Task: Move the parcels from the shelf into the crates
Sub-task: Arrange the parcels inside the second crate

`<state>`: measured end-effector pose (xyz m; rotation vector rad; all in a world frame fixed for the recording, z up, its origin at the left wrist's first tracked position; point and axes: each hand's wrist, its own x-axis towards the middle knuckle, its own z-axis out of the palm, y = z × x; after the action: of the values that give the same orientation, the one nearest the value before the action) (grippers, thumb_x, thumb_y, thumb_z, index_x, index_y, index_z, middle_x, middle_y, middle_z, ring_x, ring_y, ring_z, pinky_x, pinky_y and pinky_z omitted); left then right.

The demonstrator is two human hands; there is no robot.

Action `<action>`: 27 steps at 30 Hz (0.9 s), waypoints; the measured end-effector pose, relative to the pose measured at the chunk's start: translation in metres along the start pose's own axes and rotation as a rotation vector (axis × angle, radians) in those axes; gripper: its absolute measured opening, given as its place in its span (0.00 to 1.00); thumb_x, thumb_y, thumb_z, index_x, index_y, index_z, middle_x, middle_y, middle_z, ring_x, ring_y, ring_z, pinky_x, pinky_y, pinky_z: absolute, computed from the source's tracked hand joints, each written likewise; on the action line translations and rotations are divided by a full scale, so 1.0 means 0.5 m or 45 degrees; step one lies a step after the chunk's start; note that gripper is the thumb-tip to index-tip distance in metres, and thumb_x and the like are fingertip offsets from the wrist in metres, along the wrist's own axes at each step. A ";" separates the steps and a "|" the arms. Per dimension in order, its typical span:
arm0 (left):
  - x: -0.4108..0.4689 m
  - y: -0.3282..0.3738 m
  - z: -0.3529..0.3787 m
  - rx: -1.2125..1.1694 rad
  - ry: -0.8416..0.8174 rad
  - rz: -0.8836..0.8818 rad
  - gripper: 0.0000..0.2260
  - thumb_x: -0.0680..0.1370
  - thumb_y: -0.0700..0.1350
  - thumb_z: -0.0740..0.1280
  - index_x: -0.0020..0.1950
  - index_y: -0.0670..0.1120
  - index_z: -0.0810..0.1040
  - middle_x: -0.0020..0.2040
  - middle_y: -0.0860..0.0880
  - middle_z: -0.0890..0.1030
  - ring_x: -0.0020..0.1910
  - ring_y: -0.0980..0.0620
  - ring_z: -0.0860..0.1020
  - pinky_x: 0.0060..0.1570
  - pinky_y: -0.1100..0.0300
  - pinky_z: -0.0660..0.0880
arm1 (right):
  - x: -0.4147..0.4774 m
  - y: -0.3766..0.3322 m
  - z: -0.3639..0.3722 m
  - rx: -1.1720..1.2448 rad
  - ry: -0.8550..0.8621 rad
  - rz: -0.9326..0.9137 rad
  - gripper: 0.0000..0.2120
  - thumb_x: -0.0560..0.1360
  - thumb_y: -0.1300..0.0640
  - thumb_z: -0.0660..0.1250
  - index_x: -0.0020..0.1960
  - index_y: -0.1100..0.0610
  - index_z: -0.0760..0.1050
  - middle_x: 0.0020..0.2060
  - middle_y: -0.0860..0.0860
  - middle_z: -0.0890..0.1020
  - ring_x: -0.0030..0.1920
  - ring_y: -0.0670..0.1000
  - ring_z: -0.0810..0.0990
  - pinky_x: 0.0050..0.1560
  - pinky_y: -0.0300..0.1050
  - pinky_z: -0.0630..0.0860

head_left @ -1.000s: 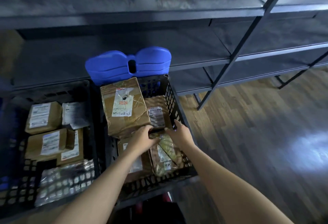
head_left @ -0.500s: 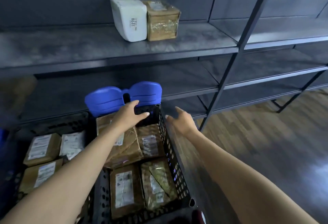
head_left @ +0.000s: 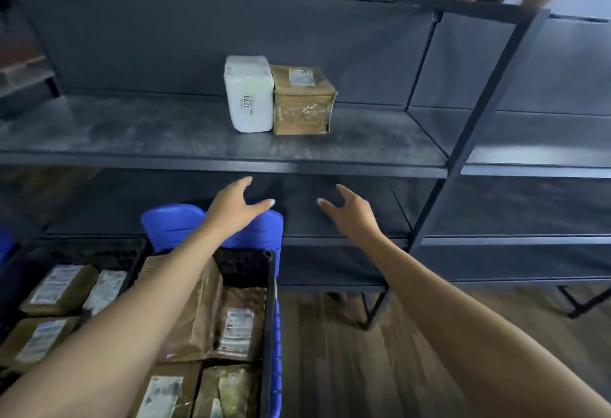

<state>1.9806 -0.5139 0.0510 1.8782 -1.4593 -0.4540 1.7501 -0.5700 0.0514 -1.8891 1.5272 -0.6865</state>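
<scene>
White and brown, two parcels touch side by side on the shelf point(head_left: 165, 139): a white parcel point(head_left: 249, 93) and a brown box point(head_left: 302, 101). Below them, the left hand point(head_left: 236, 207) and right hand point(head_left: 352, 214) hover empty with fingers spread. Packed black crates point(head_left: 269, 285) sit lower left.

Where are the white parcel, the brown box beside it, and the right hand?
white parcel point(head_left: 248, 93), head view, middle of its front face
brown box point(head_left: 302, 110), head view, middle of its taped front face
right hand point(head_left: 350, 211), head view, back of the hand
</scene>
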 end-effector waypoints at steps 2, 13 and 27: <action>0.014 0.023 -0.011 0.000 0.014 -0.001 0.35 0.73 0.57 0.70 0.74 0.45 0.63 0.73 0.49 0.67 0.71 0.50 0.66 0.64 0.58 0.63 | 0.027 -0.008 -0.025 -0.002 0.015 -0.032 0.35 0.76 0.41 0.65 0.77 0.54 0.59 0.69 0.55 0.74 0.47 0.48 0.78 0.51 0.46 0.76; 0.159 0.081 -0.025 -0.123 0.101 0.019 0.37 0.72 0.58 0.71 0.75 0.46 0.62 0.73 0.50 0.66 0.71 0.51 0.66 0.60 0.62 0.62 | 0.193 -0.004 -0.058 0.061 0.103 -0.063 0.35 0.77 0.42 0.65 0.77 0.58 0.60 0.73 0.54 0.68 0.72 0.54 0.67 0.59 0.40 0.65; 0.486 0.109 0.130 -0.095 0.256 -0.153 0.35 0.72 0.57 0.71 0.74 0.44 0.64 0.71 0.49 0.69 0.69 0.51 0.68 0.63 0.62 0.65 | 0.639 0.031 -0.086 0.087 -0.035 -0.198 0.39 0.75 0.41 0.66 0.78 0.56 0.55 0.74 0.52 0.66 0.66 0.49 0.72 0.50 0.35 0.67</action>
<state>1.9739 -0.7697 0.0795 1.8997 -1.1874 -0.3593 1.7734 -0.8909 0.0756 -1.9720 1.3330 -0.7680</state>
